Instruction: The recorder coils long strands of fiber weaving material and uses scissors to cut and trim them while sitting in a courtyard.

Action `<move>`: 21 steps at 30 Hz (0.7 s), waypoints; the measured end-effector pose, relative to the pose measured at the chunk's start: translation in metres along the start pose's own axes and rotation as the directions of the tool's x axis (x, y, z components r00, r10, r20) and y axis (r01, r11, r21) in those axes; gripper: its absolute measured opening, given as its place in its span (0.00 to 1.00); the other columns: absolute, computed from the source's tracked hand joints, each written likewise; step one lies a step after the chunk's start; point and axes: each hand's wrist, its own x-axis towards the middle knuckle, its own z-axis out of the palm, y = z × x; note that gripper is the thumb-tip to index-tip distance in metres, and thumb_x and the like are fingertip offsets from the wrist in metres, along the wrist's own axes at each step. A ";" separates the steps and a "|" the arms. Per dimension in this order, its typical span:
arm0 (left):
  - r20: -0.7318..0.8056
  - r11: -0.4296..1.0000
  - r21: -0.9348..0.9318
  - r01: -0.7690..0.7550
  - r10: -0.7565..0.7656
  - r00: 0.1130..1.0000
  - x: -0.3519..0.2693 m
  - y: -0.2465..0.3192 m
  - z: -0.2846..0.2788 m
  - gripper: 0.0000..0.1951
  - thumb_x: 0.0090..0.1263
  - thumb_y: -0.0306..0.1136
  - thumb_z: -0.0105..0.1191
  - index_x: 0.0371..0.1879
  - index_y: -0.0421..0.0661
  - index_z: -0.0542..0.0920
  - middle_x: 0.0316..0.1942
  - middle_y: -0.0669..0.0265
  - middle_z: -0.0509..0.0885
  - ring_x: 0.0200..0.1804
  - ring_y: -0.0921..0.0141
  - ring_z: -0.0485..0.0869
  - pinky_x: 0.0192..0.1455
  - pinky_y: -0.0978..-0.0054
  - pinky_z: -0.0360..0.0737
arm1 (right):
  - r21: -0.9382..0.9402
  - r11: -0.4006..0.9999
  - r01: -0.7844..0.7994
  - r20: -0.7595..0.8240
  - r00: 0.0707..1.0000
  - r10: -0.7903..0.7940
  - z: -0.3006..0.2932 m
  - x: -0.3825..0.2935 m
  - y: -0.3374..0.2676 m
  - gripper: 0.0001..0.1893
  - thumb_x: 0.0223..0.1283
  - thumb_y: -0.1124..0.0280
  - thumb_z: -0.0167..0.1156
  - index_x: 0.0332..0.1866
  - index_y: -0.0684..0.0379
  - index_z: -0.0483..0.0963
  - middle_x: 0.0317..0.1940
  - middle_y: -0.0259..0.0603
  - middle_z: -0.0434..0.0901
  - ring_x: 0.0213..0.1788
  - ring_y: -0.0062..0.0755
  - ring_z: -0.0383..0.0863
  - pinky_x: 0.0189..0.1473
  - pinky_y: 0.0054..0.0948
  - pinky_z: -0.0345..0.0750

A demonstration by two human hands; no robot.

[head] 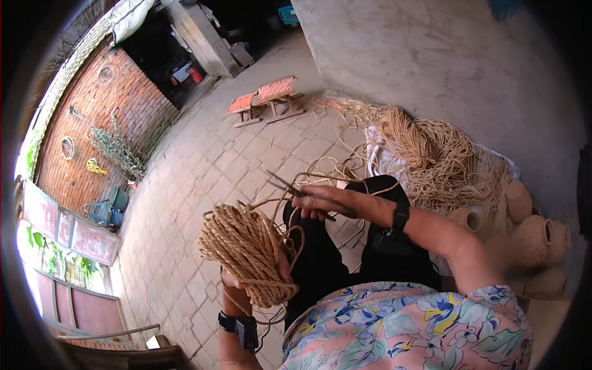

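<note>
A thick bundle of twisted straw-coloured rope is held up by my left hand, whose fingers are partly hidden behind and among the coils. My right hand, slightly blurred, grips dark metal scissors, with the blades pointing up and left, away from the bundle. Loose loops of rope run from the bundle past my right hand and over my knees. Both wrists wear dark straps with small devices. My legs in black trousers lie beneath the hands.
A large heap of loose cord lies on white sheeting by the wall at right, with several woven baskets nearer me. Two low wooden stools with red woven seats stand ahead on the tiled floor.
</note>
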 end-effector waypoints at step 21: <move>-0.466 0.981 -0.188 -0.054 -0.041 0.884 0.034 0.004 0.008 0.40 0.52 0.56 0.62 0.59 0.42 0.68 0.42 0.59 0.79 0.37 0.67 0.80 0.35 0.71 0.83 | 0.157 0.962 0.224 -0.593 0.800 -0.090 -0.053 -0.100 -0.034 0.22 0.67 0.51 0.52 0.46 0.62 0.72 0.26 0.33 0.71 0.27 0.12 0.72 0.29 0.13 0.69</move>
